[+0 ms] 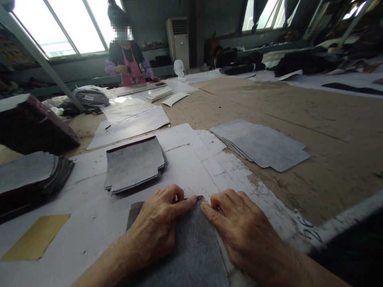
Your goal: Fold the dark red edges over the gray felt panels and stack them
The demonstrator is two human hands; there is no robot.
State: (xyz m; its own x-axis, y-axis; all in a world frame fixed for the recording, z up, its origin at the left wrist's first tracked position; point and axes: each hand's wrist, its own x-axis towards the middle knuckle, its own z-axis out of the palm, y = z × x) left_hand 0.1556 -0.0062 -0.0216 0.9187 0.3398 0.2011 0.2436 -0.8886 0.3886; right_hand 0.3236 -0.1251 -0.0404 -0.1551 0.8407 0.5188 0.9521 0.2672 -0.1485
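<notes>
A grey fabric piece point(194, 247) lies on the white paper in front of me, a narrow dark red fold at its far edge. My left hand point(163, 217) presses on that edge, fingers curled and thumb stretched along the fold. At the fold's right end, my right hand point(241, 225) pinches the corner with thumb and curled fingers. Beyond my left hand sits a stack of grey pieces point(134, 165) with a dark red strip along its top edge. Fanned grey pieces point(263, 143) lie farther off to the right.
A thick stack of grey pieces point(26, 175) and a dark block point(36, 123) stand at the left, near a yellow card point(36, 237). Across the table, a person in a pink apron point(131, 67) stands near a white fan point(179, 69). The table edge point(350, 217) runs along the right.
</notes>
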